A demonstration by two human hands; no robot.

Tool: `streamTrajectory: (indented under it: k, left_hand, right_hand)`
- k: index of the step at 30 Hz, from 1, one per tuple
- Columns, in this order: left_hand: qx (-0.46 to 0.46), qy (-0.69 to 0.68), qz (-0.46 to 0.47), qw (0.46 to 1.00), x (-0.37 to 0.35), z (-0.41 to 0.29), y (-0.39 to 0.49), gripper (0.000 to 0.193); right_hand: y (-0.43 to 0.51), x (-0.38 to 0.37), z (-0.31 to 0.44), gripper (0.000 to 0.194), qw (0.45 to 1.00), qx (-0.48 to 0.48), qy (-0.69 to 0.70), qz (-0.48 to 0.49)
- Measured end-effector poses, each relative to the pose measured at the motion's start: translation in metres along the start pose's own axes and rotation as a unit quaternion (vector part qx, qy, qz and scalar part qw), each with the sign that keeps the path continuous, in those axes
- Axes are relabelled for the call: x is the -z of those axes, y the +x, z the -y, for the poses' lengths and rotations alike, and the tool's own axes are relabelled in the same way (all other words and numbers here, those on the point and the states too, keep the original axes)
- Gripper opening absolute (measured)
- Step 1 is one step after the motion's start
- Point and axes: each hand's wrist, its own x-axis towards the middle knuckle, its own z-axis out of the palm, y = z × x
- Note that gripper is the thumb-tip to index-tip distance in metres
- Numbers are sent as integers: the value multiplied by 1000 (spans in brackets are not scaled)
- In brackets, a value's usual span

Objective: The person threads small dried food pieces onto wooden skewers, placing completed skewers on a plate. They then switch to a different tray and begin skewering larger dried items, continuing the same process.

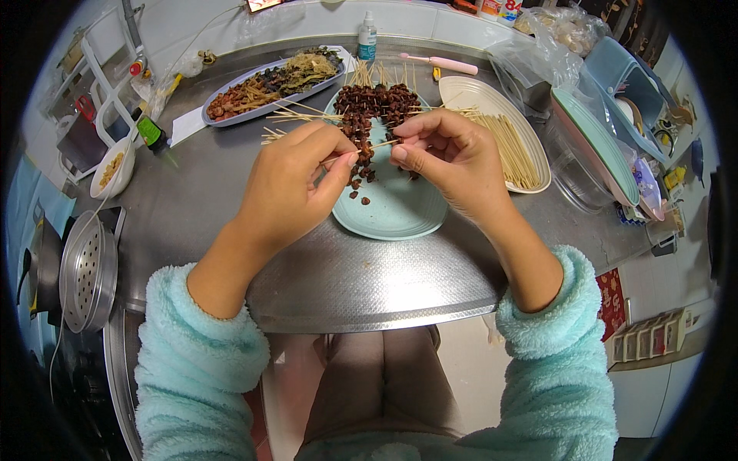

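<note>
Over a light green oval plate, my left hand pinches a thin wooden skewer between thumb and fingers, with a small dark brown piece of food on it. My right hand is at the skewer's other end, thumb and forefinger close together; whether it grips the skewer or a piece is unclear. Skewers loaded with dark brown pieces lie at the back and sides of the plate, their bare ends pointing outward. Several loose pieces lie on the plate below my hands.
A cream oval plate holds bare bamboo skewers at right. Behind left stands a lavender oval dish of mixed foods. A white bowl, a perforated steamer pan, a pink electric toothbrush and a spray bottle stand or lie around.
</note>
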Motion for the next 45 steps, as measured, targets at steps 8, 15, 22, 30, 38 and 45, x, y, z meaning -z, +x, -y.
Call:
streamTrajectory:
  k: [8,15,22,30,38,45]
  left_hand:
    - [4,3,16,1000,1,0,0,5]
    - [-33,14,21,999,2,-1,0,7]
    - [-43,24,32,998,3,-1,0,8]
    - [-45,18,38,998,2,-1,-1,8]
    - [-57,8,45,997,1,0,0,7]
    - [-27,-10,53,998,4,-1,0,7]
  right_hand:
    - [-2,1,-3,21,997,38,-64,-5]
    - [-2,-2,-3,14,997,44,-67,18]
    - [-3,-4,2,17,997,-46,-13,65]
    - [-3,-3,5,23,972,88,-205,75]
    - [-6,-3,11,42,985,-101,-85,107]
    - [-4,0,10,20,993,46,-98,53]
